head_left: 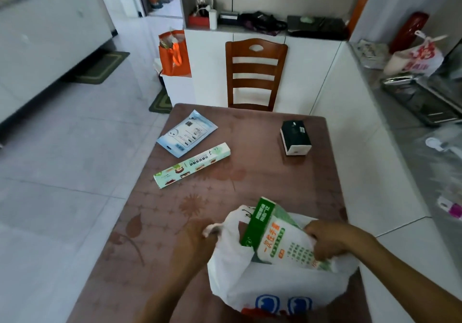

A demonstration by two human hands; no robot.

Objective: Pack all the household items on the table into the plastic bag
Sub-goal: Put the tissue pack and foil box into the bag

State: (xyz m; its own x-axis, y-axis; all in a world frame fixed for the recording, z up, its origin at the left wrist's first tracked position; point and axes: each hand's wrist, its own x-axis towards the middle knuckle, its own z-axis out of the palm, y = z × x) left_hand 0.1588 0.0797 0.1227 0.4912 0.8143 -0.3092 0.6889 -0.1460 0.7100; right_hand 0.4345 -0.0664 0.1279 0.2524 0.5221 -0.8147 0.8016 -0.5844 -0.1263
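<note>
A white plastic bag (272, 285) lies open at the near edge of the brown table (250, 180). My left hand (197, 240) grips the bag's left handle. My right hand (330, 241) holds a green and white box (277, 237), which sits partway inside the bag with its top sticking out. Farther back on the table lie a long narrow box (192, 165) and a flat blue pouch (187, 133) at the left. A dark green and white carton (296, 137) stands at the right.
A wooden chair (255, 75) stands at the table's far side against white cabinets. An orange bag (175, 52) sits to the left of the chair. A grey counter (410, 112) with bags and a metal tray runs along the right. Tiled floor lies to the left.
</note>
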